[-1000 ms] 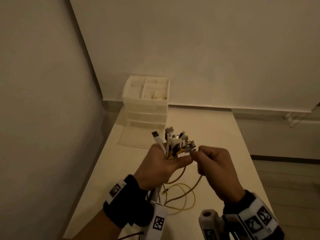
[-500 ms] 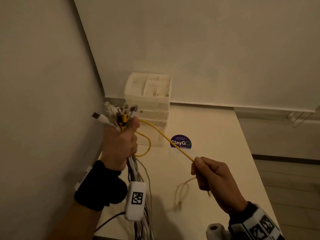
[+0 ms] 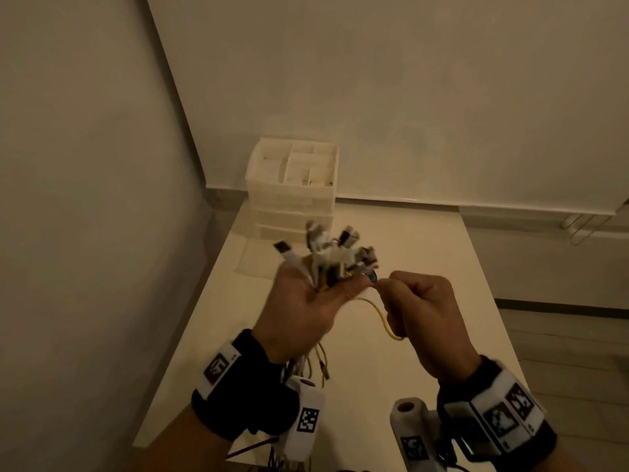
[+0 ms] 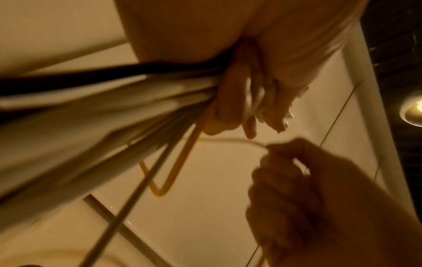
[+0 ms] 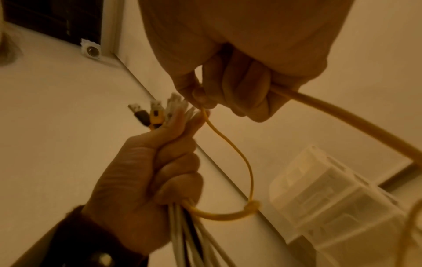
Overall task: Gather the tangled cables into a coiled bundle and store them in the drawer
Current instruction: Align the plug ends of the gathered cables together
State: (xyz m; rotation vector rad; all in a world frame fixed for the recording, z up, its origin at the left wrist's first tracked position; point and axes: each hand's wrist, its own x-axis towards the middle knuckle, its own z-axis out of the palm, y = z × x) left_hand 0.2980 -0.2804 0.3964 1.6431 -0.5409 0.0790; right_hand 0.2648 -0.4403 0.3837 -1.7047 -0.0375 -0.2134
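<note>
My left hand (image 3: pixel 306 308) grips a bundle of cables (image 3: pixel 332 257) above the table, its white, black and yellow plug ends fanning out over the fist. The cable strands (image 4: pixel 91 112) hang down from that fist (image 5: pixel 148 173). My right hand (image 3: pixel 422 311) sits just right of it and pinches a thin yellow cable (image 3: pixel 381 313) between thumb and fingers (image 5: pixel 228 90). That yellow cable (image 5: pixel 237 159) loops down from the pinch and back into the bundle. The white drawer unit (image 3: pixel 292 189) stands at the table's far left; the open drawer (image 3: pixel 257 260) juts out at its base.
The cream table (image 3: pixel 425 253) stretches ahead, with a wall close on the left and another behind. A small blue round sticker (image 3: pixel 371 276) peeks out between my hands. The table's right edge drops to a tiled floor (image 3: pixel 561 335).
My left hand came back down from the upper left to the middle with the bundle. The right hand rose to meet it, so the stretched yellow cable now hangs in a short loop.
</note>
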